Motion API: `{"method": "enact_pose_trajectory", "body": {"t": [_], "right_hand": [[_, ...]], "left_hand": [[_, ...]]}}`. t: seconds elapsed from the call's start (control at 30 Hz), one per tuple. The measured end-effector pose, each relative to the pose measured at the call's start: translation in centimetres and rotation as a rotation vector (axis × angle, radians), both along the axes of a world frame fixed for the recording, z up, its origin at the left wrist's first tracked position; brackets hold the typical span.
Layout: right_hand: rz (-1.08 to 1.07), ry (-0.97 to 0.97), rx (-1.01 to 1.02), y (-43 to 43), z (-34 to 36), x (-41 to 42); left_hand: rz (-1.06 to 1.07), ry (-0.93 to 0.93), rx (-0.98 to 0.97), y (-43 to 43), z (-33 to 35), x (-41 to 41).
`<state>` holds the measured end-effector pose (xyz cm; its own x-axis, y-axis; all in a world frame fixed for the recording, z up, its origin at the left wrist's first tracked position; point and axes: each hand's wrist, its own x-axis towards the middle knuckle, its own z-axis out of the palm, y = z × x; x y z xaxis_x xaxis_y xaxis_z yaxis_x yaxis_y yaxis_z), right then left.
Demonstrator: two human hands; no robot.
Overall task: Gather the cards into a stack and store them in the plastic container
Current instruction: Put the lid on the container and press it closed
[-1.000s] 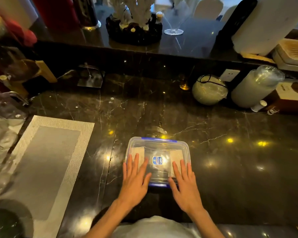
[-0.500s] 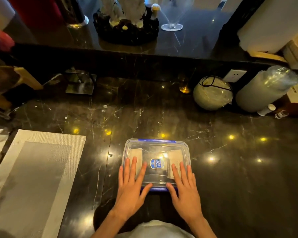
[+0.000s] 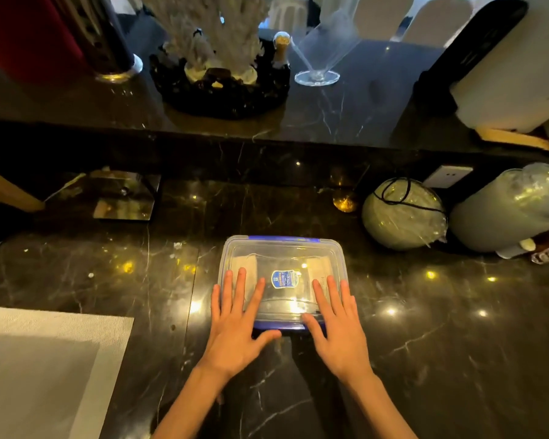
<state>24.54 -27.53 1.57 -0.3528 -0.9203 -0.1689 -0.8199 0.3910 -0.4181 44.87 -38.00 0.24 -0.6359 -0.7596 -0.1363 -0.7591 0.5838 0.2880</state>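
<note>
A clear plastic container [image 3: 282,251] with a blue-clipped lid and a blue label stands on the black marble counter, lid on. Pale cards [image 3: 247,264] show through the lid at the left end, and more cards [image 3: 321,270] at the right end. My left hand [image 3: 235,324] lies flat with spread fingers on the lid's near left part, thumb at the near blue edge. My right hand [image 3: 338,324] lies flat on the near right part in the same way. Neither hand grips anything.
A grey placemat [image 3: 45,369] lies at the near left. A round wrapped ball [image 3: 404,213] and a wrapped cylinder [image 3: 507,213] sit at the back right. A raised ledge behind holds a coral ornament [image 3: 219,58] and a glass [image 3: 320,58].
Both hands stay flat on the lid. The view has tilted and shifted, so the container sits slightly further from me in frame; the container itself has not moved.
</note>
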Motion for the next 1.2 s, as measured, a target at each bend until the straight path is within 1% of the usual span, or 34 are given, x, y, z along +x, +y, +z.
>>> {"method": "enact_pose_trajectory", "body": {"t": [0.27,0.43,0.63,0.83,1.2], "right_hand": [[-0.014,0.039,-0.013,-7.7,-0.5,-2.4],[-0.004,0.057,-0.053,-11.0,-0.7,-3.8],[0.0,0.087,-0.056,-14.4,-0.8,-5.2],[0.005,0.098,-0.049,-16.4,-0.9,-6.0],[-0.023,0.096,-0.099,-17.5,-1.4,-6.4]], "left_hand": [[0.031,0.044,-0.038,-7.8,-0.8,-2.7],[0.064,0.048,-0.07,-10.8,-0.7,-4.0],[0.068,0.079,-0.097,-13.8,-0.4,-5.3],[0.078,0.038,-0.108,-15.9,-0.7,-6.1],[0.068,0.093,-0.132,-17.5,-1.1,-6.6]]}}
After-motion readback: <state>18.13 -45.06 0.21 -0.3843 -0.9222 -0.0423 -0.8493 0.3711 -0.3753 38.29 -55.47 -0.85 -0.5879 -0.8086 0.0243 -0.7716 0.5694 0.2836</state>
